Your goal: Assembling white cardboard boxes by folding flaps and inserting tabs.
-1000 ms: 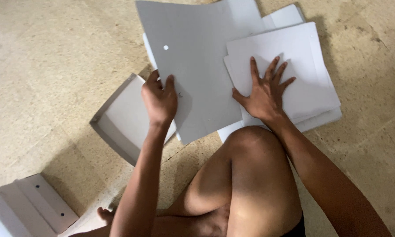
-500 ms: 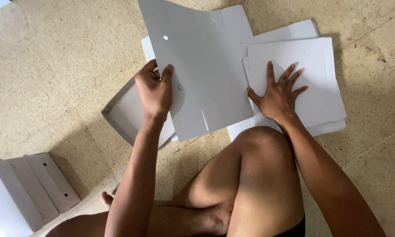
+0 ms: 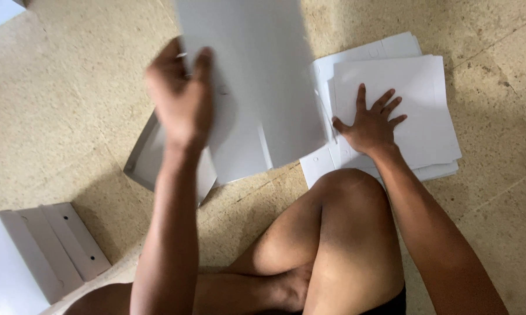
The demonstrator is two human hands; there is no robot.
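**A:** So, what's been changed in the last second? The large grey die-cut cardboard sheet (image 3: 257,87) looks different to me.

**B:** Yep, it's been lifted. A second ago it was lying lower, against the floor, with its top edge fully in view; now it's been raised and swung up toward the camera, so its upper end is cut off by the frame. It's gripped at its left edge by the left hand (image 3: 181,102), thumb on the front and fingers curled behind. That hand is blurred, so motion can be assumed.

**A:** And the other hand?

**B:** The right hand (image 3: 371,125) is pressed flat, fingers spread, nothing grasped, on the stack of white flat cardboard sheets (image 3: 426,116). It's been kept there the whole second. The stack lies on the speckled beige tiled floor (image 3: 58,116), just right of the lifted sheet and above the bent knee (image 3: 347,192).

**A:** Meaning?

**B:** My read: one blank has been separated from the pile, and the pile is being held down so it isn't dragged along.

**A:** Anything else around?

**B:** A shallow grey folded cardboard tray (image 3: 149,157) can be seen on the floor, partly hidden by the left forearm and the sheet. A folded white cardboard box (image 3: 41,256) sits well apart at bottom left.
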